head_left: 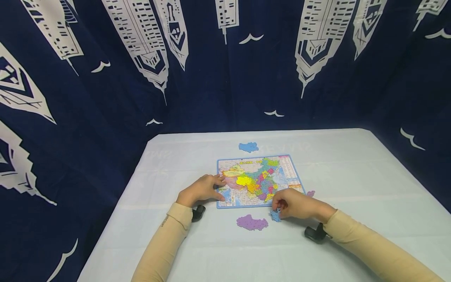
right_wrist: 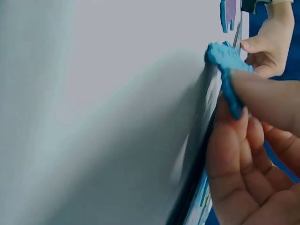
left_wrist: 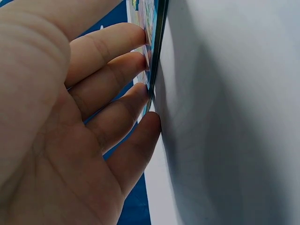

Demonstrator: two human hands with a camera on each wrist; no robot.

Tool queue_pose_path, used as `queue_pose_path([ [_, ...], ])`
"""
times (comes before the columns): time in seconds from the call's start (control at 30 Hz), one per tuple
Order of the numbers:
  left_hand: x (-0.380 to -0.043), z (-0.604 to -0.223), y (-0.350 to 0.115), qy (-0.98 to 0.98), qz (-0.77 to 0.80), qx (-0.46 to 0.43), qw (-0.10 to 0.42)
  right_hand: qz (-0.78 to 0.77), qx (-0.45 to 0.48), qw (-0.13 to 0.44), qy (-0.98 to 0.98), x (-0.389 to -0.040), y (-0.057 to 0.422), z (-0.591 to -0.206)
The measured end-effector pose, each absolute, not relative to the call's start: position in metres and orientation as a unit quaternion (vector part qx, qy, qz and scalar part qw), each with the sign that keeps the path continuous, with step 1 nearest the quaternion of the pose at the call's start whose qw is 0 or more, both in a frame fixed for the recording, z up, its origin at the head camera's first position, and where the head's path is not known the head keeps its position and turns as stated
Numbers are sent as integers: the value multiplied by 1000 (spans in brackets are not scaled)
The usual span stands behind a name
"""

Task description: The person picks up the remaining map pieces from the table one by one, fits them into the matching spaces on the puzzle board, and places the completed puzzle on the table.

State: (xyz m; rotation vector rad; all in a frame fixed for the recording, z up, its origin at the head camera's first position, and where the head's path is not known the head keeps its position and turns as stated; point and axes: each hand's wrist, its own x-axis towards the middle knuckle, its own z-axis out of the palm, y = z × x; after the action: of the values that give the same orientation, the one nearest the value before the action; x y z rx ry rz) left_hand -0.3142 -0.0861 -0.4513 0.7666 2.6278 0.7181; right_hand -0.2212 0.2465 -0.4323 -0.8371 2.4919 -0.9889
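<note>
A map puzzle board (head_left: 243, 202) of China with a blue border lies on the white table, many coloured pieces in its middle. My left hand (head_left: 201, 189) rests at its left edge, fingers fairly straight; in the left wrist view the fingertips touch the board's face and edge. Just off the front right edge, my right hand (head_left: 296, 203) pinches a small blue puzzle piece (head_left: 275, 215) between thumb and fingers. The right wrist view shows this blue piece (right_wrist: 226, 58) tilted, with the thumb over its face.
A purple puzzle piece (head_left: 252, 222) lies in front of the board. Behind it is another blue piece (head_left: 248, 147), and a small purple piece (head_left: 311, 194) sits by the right edge. A dark blue printed curtain (head_left: 225, 90) hangs beyond the white table (head_left: 176, 156).
</note>
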Motion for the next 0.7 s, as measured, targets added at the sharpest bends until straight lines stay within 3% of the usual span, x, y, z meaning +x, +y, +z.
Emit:
queue_pose_path([
  [0.33,-315,-450,-86,918,249,269,151,-446,-215,222,840,-231,249,-433],
  [0.7,-314,-450,-85,918,249,266,155,-468,-216,232,825,-240,243,-430],
])
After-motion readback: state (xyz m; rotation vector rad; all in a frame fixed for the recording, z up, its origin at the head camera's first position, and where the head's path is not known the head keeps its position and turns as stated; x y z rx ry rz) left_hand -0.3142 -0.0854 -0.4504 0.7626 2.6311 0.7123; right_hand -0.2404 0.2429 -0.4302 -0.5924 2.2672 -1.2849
